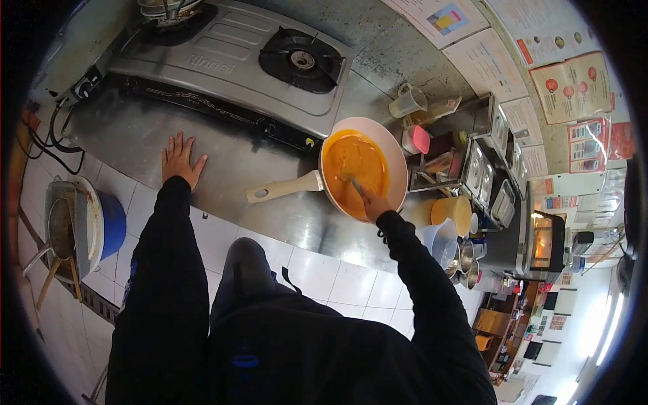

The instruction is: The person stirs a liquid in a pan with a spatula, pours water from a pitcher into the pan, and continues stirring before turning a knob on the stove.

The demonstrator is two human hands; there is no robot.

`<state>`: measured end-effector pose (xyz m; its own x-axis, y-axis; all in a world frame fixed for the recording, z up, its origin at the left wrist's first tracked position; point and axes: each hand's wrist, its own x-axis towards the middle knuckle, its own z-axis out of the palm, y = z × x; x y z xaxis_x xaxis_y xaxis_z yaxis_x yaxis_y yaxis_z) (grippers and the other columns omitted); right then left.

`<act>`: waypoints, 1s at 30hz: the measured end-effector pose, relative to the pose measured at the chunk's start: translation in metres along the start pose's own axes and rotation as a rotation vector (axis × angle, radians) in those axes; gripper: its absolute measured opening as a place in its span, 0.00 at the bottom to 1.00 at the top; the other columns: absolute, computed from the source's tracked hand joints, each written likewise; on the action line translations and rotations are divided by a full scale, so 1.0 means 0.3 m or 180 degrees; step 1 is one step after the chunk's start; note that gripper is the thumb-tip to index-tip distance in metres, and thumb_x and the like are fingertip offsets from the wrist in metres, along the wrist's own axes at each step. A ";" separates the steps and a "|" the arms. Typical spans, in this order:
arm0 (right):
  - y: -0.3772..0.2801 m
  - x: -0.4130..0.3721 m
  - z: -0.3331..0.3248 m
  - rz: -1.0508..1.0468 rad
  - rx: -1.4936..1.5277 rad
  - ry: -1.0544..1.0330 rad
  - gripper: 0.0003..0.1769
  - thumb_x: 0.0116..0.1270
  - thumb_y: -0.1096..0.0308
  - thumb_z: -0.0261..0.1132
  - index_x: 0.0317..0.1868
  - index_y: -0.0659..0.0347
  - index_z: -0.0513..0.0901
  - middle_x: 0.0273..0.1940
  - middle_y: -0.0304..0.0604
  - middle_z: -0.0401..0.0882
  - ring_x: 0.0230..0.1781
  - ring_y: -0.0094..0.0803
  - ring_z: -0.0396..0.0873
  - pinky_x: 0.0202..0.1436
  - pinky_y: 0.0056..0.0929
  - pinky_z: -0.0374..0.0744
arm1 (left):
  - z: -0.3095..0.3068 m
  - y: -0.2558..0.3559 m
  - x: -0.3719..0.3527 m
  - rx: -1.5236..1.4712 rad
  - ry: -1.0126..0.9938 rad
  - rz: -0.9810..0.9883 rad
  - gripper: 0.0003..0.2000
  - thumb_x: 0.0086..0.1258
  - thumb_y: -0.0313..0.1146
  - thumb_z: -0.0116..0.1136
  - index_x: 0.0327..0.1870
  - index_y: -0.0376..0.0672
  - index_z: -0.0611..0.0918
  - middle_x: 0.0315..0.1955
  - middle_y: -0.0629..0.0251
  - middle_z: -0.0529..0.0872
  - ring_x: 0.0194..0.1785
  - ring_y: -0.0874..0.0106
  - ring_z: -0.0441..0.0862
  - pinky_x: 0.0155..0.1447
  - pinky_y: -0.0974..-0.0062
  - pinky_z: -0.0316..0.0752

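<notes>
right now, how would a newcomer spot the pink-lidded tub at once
Find the silver stove, then the wide pan beside it. Just past the pan's rim, toward the wall, sits a small tub; its bright pink lid sets it apart from the clear jug nearby.

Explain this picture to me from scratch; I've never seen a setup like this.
There is no robot here: these are a person's bare hands, seen in one picture from a camera worn on the head, looking forward and down. The left hand rests flat on the metal counter. The right hand holds a utensil dipping into orange sauce in a frying pan. Beyond the left hand stands a two-burner Rinnai stove; beyond the pan is a clear plastic jug.
</notes>
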<state>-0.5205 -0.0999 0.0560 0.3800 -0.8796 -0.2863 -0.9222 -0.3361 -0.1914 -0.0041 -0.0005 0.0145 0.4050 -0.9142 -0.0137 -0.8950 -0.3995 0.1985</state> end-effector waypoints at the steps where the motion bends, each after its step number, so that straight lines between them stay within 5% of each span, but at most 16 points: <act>1: 0.001 -0.027 -0.008 -0.0078 -0.0108 0.0091 0.23 0.70 0.58 0.47 0.66 0.42 0.65 0.39 0.60 0.80 0.38 0.56 0.79 0.45 0.48 0.76 | 0.000 -0.003 -0.001 -0.0017 0.0027 0.0010 0.29 0.66 0.55 0.48 0.67 0.54 0.64 0.72 0.64 0.51 0.75 0.62 0.44 0.74 0.55 0.41; 5: 0.004 0.032 -0.073 0.0634 -0.0313 -0.0485 0.25 0.71 0.60 0.45 0.68 0.41 0.61 0.41 0.60 0.79 0.38 0.57 0.79 0.47 0.49 0.75 | -0.002 0.003 -0.003 -0.0097 0.0039 0.0032 0.30 0.65 0.55 0.49 0.66 0.53 0.65 0.72 0.63 0.51 0.75 0.62 0.43 0.74 0.55 0.41; 11: -0.020 -0.025 -0.019 -0.0412 -0.0192 0.0177 0.26 0.70 0.62 0.45 0.68 0.45 0.60 0.41 0.63 0.79 0.38 0.58 0.79 0.45 0.50 0.76 | -0.022 -0.001 -0.005 -0.0184 0.0073 0.0006 0.30 0.65 0.55 0.50 0.66 0.52 0.66 0.72 0.62 0.51 0.75 0.61 0.44 0.74 0.57 0.41; 12: -0.070 -0.049 -0.109 0.0385 -0.0156 -0.0649 0.25 0.70 0.60 0.46 0.68 0.46 0.61 0.39 0.62 0.79 0.37 0.58 0.79 0.45 0.50 0.76 | -0.021 0.000 -0.010 -0.0219 0.0074 0.0039 0.30 0.65 0.55 0.51 0.66 0.52 0.66 0.72 0.62 0.51 0.75 0.61 0.44 0.74 0.57 0.41; 18: -0.043 0.009 -0.071 0.0204 -0.0353 -0.0427 0.25 0.69 0.58 0.48 0.67 0.45 0.62 0.35 0.63 0.80 0.35 0.58 0.79 0.43 0.49 0.76 | -0.034 0.006 -0.014 -0.0301 0.0006 -0.0013 0.30 0.64 0.54 0.51 0.65 0.52 0.66 0.72 0.62 0.51 0.75 0.61 0.43 0.74 0.57 0.40; 24: 0.012 -0.001 -0.507 -0.0311 -0.1472 -0.1209 0.22 0.67 0.57 0.52 0.62 0.37 0.70 0.40 0.51 0.82 0.36 0.52 0.81 0.43 0.45 0.78 | -0.043 0.013 -0.013 -0.0247 -0.0067 -0.0036 0.30 0.64 0.54 0.51 0.66 0.52 0.65 0.72 0.62 0.51 0.75 0.61 0.43 0.74 0.57 0.40; 26: 0.037 0.038 -0.629 -0.0652 -0.1816 -0.1054 0.19 0.65 0.58 0.55 0.56 0.38 0.76 0.37 0.46 0.83 0.35 0.48 0.82 0.40 0.43 0.79 | -0.038 0.011 -0.012 -0.0264 -0.0063 -0.0037 0.30 0.64 0.54 0.51 0.66 0.52 0.65 0.72 0.62 0.51 0.75 0.62 0.43 0.74 0.57 0.40; 30: -0.064 0.102 -0.762 -0.0215 -0.2815 -0.0813 0.13 0.62 0.58 0.58 0.46 0.41 0.82 0.33 0.41 0.83 0.35 0.42 0.83 0.36 0.43 0.81 | -0.036 0.015 -0.007 -0.0247 -0.0036 -0.0027 0.30 0.65 0.53 0.52 0.66 0.52 0.65 0.72 0.62 0.51 0.75 0.62 0.43 0.74 0.57 0.39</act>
<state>-0.5075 -0.1975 0.2656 0.3424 -0.7830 -0.5193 -0.5767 -0.6115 0.5417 -0.0070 0.0003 0.0262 0.4099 -0.9117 -0.0266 -0.8742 -0.4010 0.2737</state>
